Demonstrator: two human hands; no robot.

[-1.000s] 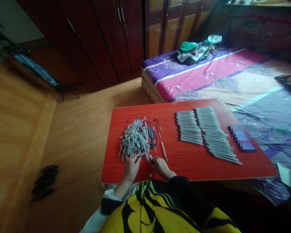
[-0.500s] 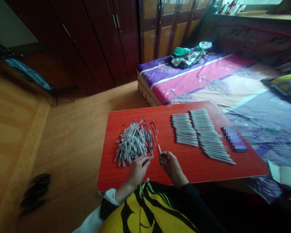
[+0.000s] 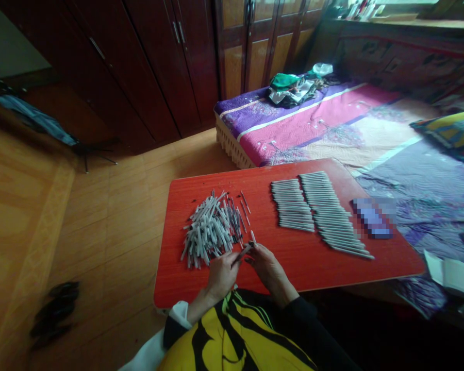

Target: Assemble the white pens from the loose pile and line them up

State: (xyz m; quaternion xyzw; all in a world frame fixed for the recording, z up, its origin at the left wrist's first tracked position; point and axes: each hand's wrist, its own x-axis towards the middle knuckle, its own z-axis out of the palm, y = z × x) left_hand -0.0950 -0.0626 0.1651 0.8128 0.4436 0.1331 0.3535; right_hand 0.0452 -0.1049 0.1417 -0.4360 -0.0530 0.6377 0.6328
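Close to the table's front edge, my left hand (image 3: pixel 220 274) is closed on a grey pen barrel (image 3: pixel 243 251), which slants up to the right. Its far end meets the fingertips of my right hand (image 3: pixel 268 267). That hand is closed too, with a slim whitish pen part (image 3: pixel 253 236) sticking up from its fingers; anything else inside is hidden. Left of my hands lies a loose heap of grey pen barrels (image 3: pixel 206 229). Thin dark refills (image 3: pixel 235 219) lie along the heap's right side. Over to the right, pens lie in two neat columns, a shorter column (image 3: pixel 294 206) and a longer column (image 3: pixel 334 216).
The red table (image 3: pixel 216 286) also bears a purple, blurred-out object (image 3: pixel 373 219) at its right. A bed (image 3: pixel 313 121) with clothes (image 3: pixel 292 88) on it adjoins the far and right sides. An open notebook (image 3: pixel 450 275) lies at the right. Dark shoes (image 3: pixel 56 312) are on the floor.
My hands have come together: the barrel in my left hand has moved right and up to my right fingertips. The view has shifted slightly; the heap and columns look the same.
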